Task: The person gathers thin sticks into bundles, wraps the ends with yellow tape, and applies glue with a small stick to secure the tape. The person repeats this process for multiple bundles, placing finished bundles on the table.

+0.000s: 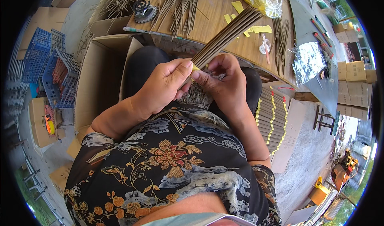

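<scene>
A bundle of thin brown incense sticks [230, 34] slants from my hands up to the right, over the edge of the wooden table [218, 10]. My left hand [162, 82] is closed around its lower end. A yellow paper strip [195, 67] lies around the bundle at my fingers. My right hand [227, 82] pinches at that strip from the other side, thumb against the paper and fingers curled. The lowest tips of the sticks are hidden by my hands. More yellow paper strips [262, 29] lie on the table, near a small white pot [264, 48] with a brush.
Loose sticks [186, 10], a dark toothed metal device [145, 13] and a clear plastic bag [272, 2] are on the table. Crumpled foil [308, 62] lies right. Yellow-banded bundles [272, 120] stand low right. An open cardboard box [102, 74] and blue crates [60, 82] stand left.
</scene>
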A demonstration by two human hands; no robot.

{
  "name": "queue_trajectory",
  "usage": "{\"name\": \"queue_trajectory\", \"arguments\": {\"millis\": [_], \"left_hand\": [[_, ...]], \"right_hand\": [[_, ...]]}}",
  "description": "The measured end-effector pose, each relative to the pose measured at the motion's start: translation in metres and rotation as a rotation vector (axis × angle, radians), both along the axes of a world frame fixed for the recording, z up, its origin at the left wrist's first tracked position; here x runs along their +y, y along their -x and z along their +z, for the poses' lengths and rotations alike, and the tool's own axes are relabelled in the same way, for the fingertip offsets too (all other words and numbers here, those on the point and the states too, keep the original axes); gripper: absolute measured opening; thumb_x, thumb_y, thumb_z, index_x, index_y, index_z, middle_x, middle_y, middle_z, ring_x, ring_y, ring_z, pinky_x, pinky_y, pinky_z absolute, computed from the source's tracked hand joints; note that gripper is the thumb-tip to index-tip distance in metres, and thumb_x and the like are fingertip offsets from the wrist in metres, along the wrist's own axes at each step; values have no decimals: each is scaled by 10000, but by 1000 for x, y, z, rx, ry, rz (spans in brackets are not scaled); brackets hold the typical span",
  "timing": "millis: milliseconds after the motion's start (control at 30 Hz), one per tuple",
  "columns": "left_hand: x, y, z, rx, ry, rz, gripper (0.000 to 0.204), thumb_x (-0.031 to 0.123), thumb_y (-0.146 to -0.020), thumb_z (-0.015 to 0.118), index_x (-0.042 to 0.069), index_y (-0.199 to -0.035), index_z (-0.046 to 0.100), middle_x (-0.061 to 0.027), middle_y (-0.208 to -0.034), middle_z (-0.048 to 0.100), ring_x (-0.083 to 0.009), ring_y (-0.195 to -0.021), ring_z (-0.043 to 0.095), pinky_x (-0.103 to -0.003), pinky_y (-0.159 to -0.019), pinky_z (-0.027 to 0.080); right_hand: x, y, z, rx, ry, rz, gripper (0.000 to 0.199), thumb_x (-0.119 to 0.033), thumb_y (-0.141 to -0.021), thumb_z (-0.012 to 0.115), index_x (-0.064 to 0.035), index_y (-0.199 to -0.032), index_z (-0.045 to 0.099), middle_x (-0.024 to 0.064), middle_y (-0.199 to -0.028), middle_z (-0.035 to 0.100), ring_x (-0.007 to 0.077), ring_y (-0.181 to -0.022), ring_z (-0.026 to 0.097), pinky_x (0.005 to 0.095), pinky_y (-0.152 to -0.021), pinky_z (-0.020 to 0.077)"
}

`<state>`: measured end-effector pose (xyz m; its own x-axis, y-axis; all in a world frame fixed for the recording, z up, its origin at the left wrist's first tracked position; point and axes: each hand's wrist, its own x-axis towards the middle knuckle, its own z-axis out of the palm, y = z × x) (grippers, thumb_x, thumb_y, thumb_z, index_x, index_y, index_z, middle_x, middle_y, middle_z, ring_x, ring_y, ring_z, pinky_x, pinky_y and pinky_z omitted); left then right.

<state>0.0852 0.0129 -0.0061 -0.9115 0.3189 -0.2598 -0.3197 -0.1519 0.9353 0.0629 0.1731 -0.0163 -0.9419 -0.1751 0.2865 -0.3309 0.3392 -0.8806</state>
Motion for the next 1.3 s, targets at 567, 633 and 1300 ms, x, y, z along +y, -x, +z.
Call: {"name": "queue_trajectory", "arguments": {"millis": [567, 633, 1300], "left_hand": [[15, -9, -2, 378, 238, 62, 391, 235, -945, 351, -11, -1245, 401, 24, -721, 481, -25, -594, 407, -159, -512, 359], [15, -8, -2, 349, 190, 19, 401, 257, -951, 327, 9, -1257, 396, 27, -728, 481, -23, -586, 407, -158, -496, 355], [9, -3, 1, 89, -324, -266, 766, 290, -913, 429, 96, -1346, -173, -24, -772, 467, -55, -586, 433, -165, -453, 382]], "right_hand": [[2, -23, 4, -269, 227, 131, 148, -128, -816, 602, 15, -851, 589, 81, -722, 568, 125, -632, 546, 242, -582, 428], [5, -21, -6, -239, 292, 191, 153, -123, -834, 582, 21, -884, 567, 68, -762, 565, 121, -655, 559, 229, -590, 431], [6, -29, -14, -407, 894, 511, 267, -84, -832, 559, 48, -1045, 467, 153, -925, 576, 254, -701, 629, 326, -644, 550]]}}
